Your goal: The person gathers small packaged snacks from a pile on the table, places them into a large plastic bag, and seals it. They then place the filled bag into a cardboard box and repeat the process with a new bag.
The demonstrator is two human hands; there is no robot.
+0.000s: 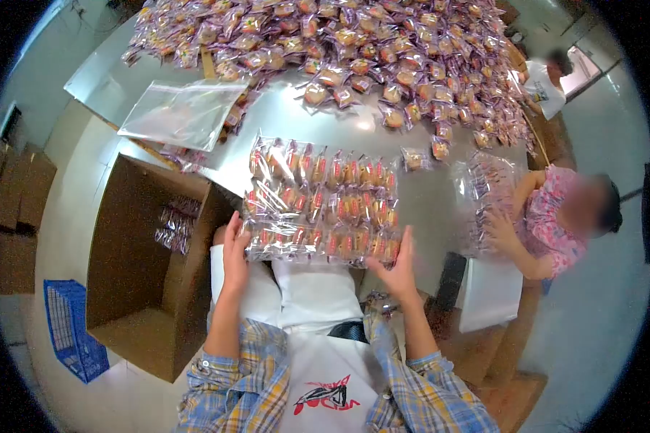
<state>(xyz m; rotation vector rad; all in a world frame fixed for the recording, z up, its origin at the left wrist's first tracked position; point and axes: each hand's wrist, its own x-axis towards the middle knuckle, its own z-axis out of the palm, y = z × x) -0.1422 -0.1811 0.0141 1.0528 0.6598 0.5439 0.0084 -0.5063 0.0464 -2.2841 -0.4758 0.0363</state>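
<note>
A clear plastic bag of wrapped small cakes [318, 195], packed in three rows, lies flat at the table's near edge, above my lap. My left hand [235, 249] is at its lower left corner, fingers along the side. At the lower right corner, my right hand [397, 267] has its fingers up along the edge and its thumb against the front. Both hands hold the bag between them; the fingertips are partly hidden.
Loose wrapped cakes [383, 50] are heaped across the metal table [289, 101]. Flat clear bags [184, 112] lie left. An open cardboard box [133, 281] with packs inside stands at my left, beside a blue crate [72, 328]. A co-worker [556, 216] handles another filled bag [480, 195].
</note>
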